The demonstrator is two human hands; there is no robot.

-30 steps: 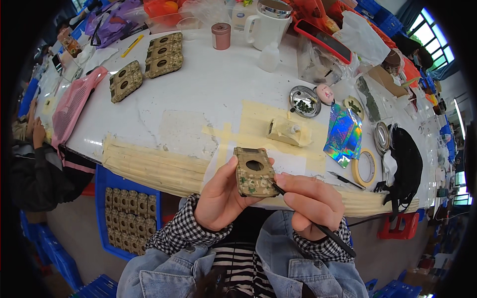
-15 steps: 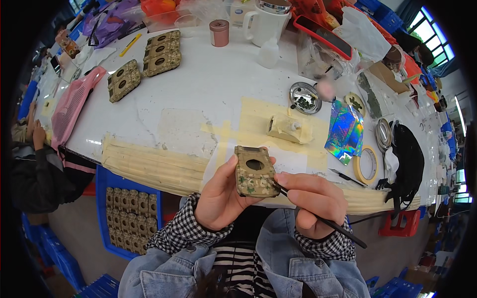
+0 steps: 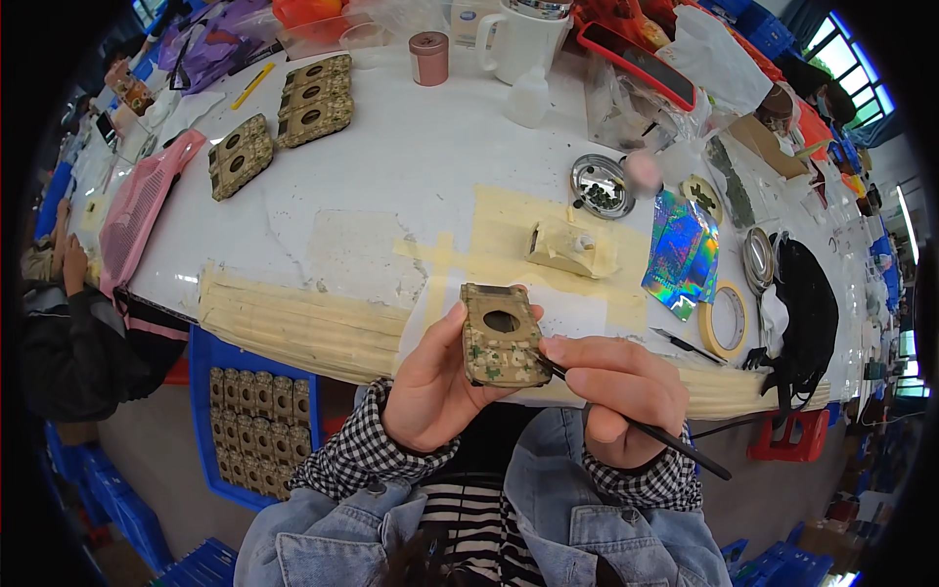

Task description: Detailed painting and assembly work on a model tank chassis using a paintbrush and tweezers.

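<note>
Upright between the fingers of my left hand (image 3: 430, 391) is a camouflage-patterned model vehicle hull (image 3: 504, 357), a small block with a round opening in its upper half. My right hand (image 3: 626, 396) pinches slim black tweezers (image 3: 680, 447), whose tips meet the hull's lower right edge. What the tips grip, if anything, is too small to make out. Beyond the hull, a masking-taped block (image 3: 572, 249) with a small peg on top rests on the taped tabletop. Farther off stands a round metal dish (image 3: 579, 201) with small dark green bits in it.
More camouflage hulls (image 3: 315, 98) lie at the far left, and several fill a blue crate (image 3: 204, 430) below the table. To the right are shiny foil sheets (image 3: 680, 259), a tape roll (image 3: 706, 328), a craft knife (image 3: 690, 346) and a black bag (image 3: 807, 313). A white mug (image 3: 514, 44) stands at the back.
The hull and both hands stay almost in place. The rear end of the tweezers has swung slightly to the right, and their tips remain at the hull's edge.
</note>
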